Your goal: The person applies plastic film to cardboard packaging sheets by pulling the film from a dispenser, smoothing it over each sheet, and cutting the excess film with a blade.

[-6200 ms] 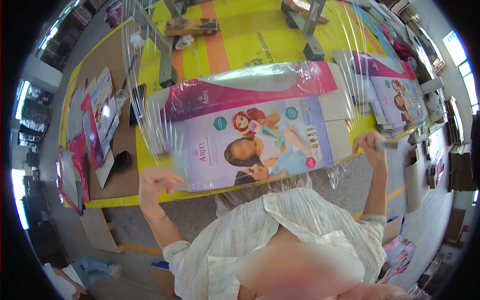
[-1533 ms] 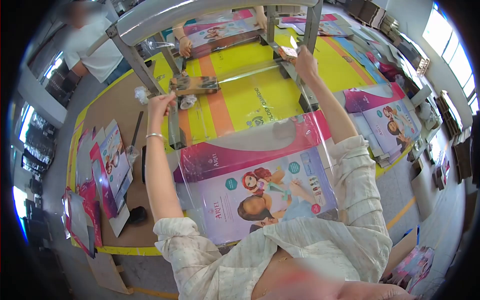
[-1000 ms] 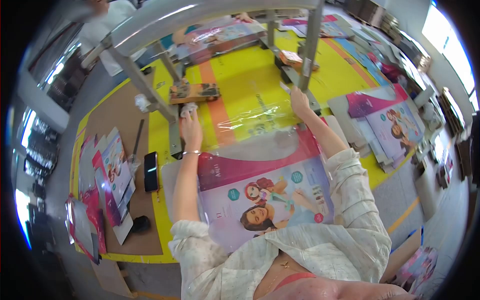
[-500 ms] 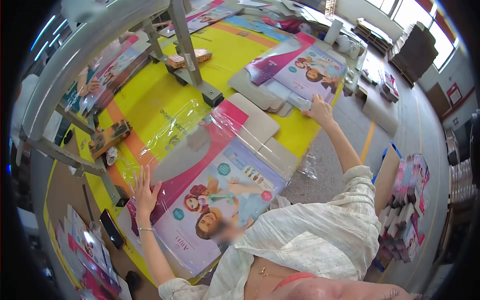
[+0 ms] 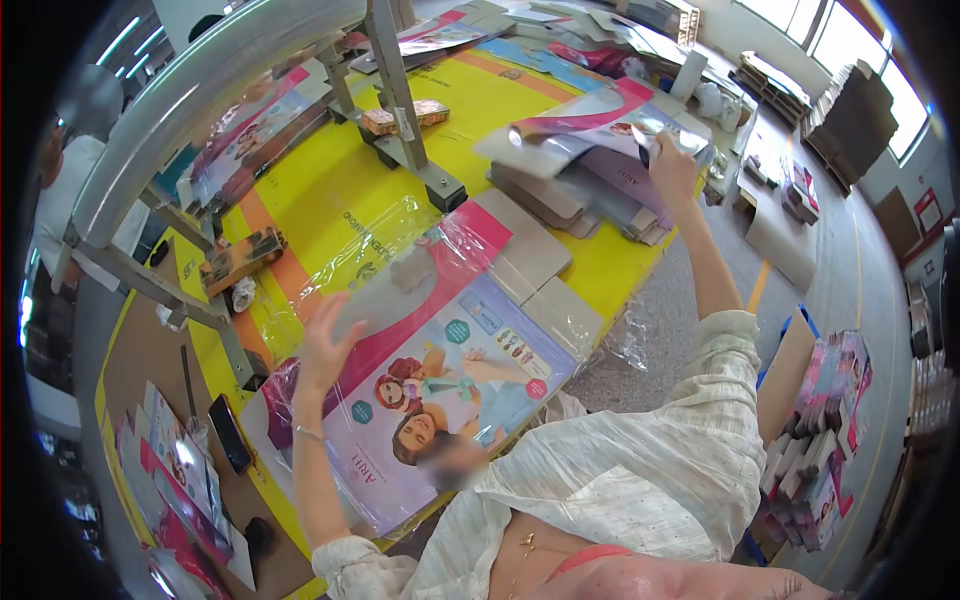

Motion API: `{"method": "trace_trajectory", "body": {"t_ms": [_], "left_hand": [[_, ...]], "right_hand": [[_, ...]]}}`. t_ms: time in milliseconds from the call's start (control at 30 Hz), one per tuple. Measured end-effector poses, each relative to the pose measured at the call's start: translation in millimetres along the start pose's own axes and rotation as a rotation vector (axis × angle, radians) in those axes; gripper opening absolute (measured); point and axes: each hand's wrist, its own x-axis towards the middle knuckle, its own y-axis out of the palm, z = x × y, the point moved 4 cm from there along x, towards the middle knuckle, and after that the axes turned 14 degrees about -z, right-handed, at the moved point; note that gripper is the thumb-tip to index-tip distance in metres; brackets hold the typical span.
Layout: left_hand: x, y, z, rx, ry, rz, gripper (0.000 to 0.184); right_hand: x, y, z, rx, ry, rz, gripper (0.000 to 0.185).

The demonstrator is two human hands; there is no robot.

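Pinching, by the look of it, the near right edge of the top sheet (image 5: 590, 120), the right hand (image 5: 675, 165) has its fingers curled closed; blur hides just how the card sits between them. The sheet reaches left of and beyond that grip, tilted, with its left end standing clear above the pile (image 5: 545, 198). The left hand (image 5: 330, 345) has its fingers spread and loosely bent, nothing visible in it; whether it touches the film (image 5: 395, 232) I cannot tell. Just right of it is the near sheet (image 5: 440, 370), flat on the table (image 5: 320, 220) under the film.

The top sheet should be light for its size: printed card, fairly stiff but apt to bow when held at one spot. Its glossy face probably slides easily, and its edges and flaps would crease sooner than break. A hold on the margin, thumb above and fingers below, near the middle of the long side, would suit it; a second hold at the left end, away from the present grip, should check any droop. The film looks thin, soft and clinging.

Tilt and blur allowing, the top sheet's long axis runs from left of the grip away to the upper right, pink band on the side beyond the grip. The near sheet lies roughly parallel, pink band towards the left fingers, large lettering at the end nearest the left wrist.
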Motion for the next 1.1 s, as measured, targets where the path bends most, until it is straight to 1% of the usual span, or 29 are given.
{"method": "trace_trajectory", "body": {"t_ms": [33,67,133,167,200,233,333,367,433,467,533,600,667,733,767,800,833,867,933,967,1000,1100], "left_hand": [[10,5,-32,-0.160,-0.063,0.144,0.057],[18,17,-56,-0.323,-0.108,0.234,0.055],[32,46,-99,-0.666,-0.244,0.398,0.053],[39,62,-117,-0.845,-0.335,0.471,0.053],[44,88,-127,-1.076,-0.404,0.499,0.057],[49,110,-137,-1.308,-0.471,0.522,0.061],[56,139,-168,-1.717,-0.799,0.492,0.081],[53,144,-170,-1.712,-0.874,0.463,0.073],[46,153,-174,-1.701,-1.022,0.397,0.058],[39,158,-168,-1.548,-1.077,0.279,0.049],[31,167,-148,-1.518,-1.107,0.239,0.049],[25,168,-130,-1.457,-1.140,0.203,0.055],[28,151,-122,-1.414,-1.178,0.177,0.056],[43,99,-136,-1.338,-0.794,0.092,0.055],[43,88,-132,-1.429,-0.744,0.067,0.053],[42,72,-126,-1.465,-0.731,0.031,0.052],[41,56,-121,-1.500,-0.717,-0.005,0.051],[42,31,-120,-1.393,-0.647,0.002,0.051],[35,-17,-125,-1.388,-0.593,0.015,0.050],[29,-37,-127,-1.493,-0.595,0.018,0.050],[21,-51,-121,-1.475,-0.615,-0.018,0.050],[-7,-90,-102,-1.438,-0.550,-0.095,0.052]], "right_hand": [[18,-18,15,0.072,0.042,0.062,0.009],[32,-34,31,0.143,0.084,0.124,0.008],[36,-70,64,0.282,0.115,0.160,0.007],[26,-79,76,0.287,0.109,0.160,0.007],[14,-91,90,0.377,0.022,0.147,0.009],[2,-103,102,0.452,-0.015,0.158,0.010],[-47,-135,139,0.702,-0.048,0.315,0.014],[-61,-145,147,0.762,-0.146,0.248,0.015],[-88,-157,158,0.917,-0.024,0.511,0.015],[-94,-158,158,0.952,0.017,0.588,0.015],[-107,-161,159,1.010,0.109,0.738,0.014],[-105,-146,139,0.952,0.171,0.601,0.017],[-101,-107,82,0.673,0.362,0.558,0.011],[-99,-74,25,0.445,0.537,0.523,0.011],[-100,-67,3,0.407,0.593,0.506,0.010],[-101,-61,-14,0.427,0.651,0.499,0.010],[-105,-55,-26,0.523,0.730,0.532,0.010],[-109,-50,-32,0.627,0.809,0.561,0.010],[-114,-42,-36,0.816,0.945,0.645,0.012],[-116,-39,-33,0.887,0.993,0.680,0.013],[-118,-35,-29,0.945,1.031,0.719,0.015],[-121,-26,-11,1.070,1.076,0.822,0.020]]}}
